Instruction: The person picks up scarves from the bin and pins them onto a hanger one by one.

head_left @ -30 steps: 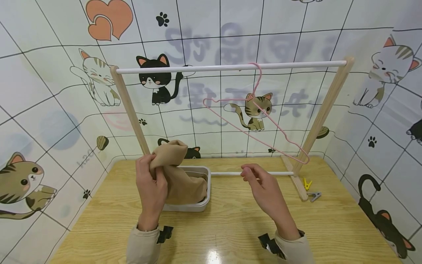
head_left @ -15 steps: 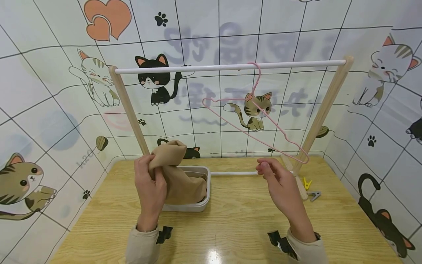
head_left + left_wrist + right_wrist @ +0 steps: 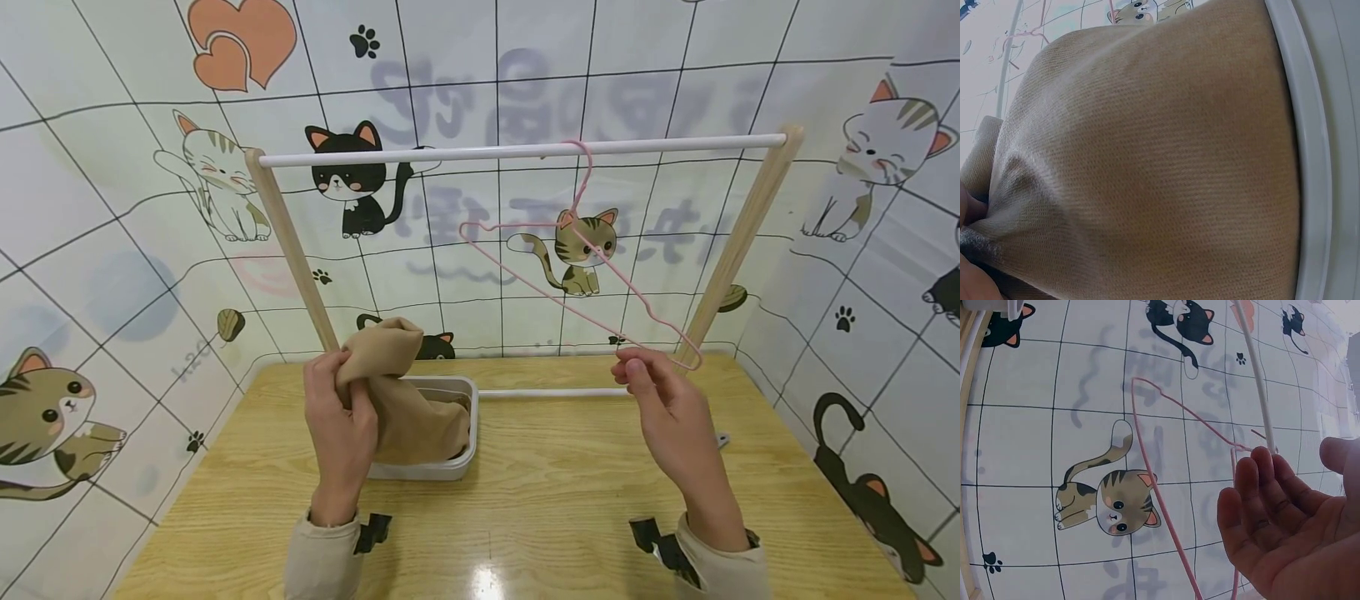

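One left hand (image 3: 340, 425) gripping one cloth (image 3: 420, 427), one right hand (image 3: 677, 421), one hanger (image 3: 575, 208)

We see matt, finely ribbed cloth (image 3: 423, 425), a smooth plastic tub (image 3: 442, 472), posts (image 3: 291, 246) of pale matt wood, a smooth rod (image 3: 450, 153), a plastic-looking hanger (image 3: 1174, 537) and a glossy, wood-grained table (image 3: 555, 483).
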`<state>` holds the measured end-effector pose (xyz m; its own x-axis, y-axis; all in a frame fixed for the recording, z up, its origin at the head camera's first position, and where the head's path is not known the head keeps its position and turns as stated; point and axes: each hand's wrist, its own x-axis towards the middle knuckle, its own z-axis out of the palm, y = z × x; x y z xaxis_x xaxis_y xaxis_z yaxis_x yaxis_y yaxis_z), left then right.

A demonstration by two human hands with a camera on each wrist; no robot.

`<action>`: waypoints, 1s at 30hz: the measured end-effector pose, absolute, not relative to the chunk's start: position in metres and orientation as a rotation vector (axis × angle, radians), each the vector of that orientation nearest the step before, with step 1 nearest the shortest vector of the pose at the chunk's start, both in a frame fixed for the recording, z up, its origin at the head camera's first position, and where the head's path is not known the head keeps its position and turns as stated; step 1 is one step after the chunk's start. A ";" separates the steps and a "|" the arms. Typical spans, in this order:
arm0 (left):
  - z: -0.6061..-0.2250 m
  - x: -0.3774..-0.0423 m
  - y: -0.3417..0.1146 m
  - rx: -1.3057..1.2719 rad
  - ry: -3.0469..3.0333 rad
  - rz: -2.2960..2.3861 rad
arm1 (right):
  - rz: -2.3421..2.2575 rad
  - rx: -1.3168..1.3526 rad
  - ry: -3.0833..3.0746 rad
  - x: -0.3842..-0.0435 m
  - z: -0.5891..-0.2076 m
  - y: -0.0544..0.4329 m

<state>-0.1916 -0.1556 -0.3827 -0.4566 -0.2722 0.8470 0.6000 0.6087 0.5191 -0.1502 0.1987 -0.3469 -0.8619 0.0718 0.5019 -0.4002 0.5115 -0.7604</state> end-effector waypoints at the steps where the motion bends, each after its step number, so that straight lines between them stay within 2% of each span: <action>1: -0.383 -0.191 -0.156 -0.269 -1.778 -1.031 | 1.318 0.266 -2.272 -0.150 -0.346 0.201; 18: -0.381 -0.191 -0.155 -0.259 -1.775 -1.031 | 1.257 0.186 -2.183 -0.148 -0.330 0.234; 30: -0.381 -0.191 -0.156 -0.265 -1.778 -1.035 | 1.267 0.035 -2.163 -0.156 -0.329 0.251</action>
<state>-0.1913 -0.1558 -0.3811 -0.4580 -0.2751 0.8453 0.5993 0.6068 0.5222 -0.1561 0.2506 -0.3291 -0.8050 0.2783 0.5240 -0.3212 0.5382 -0.7792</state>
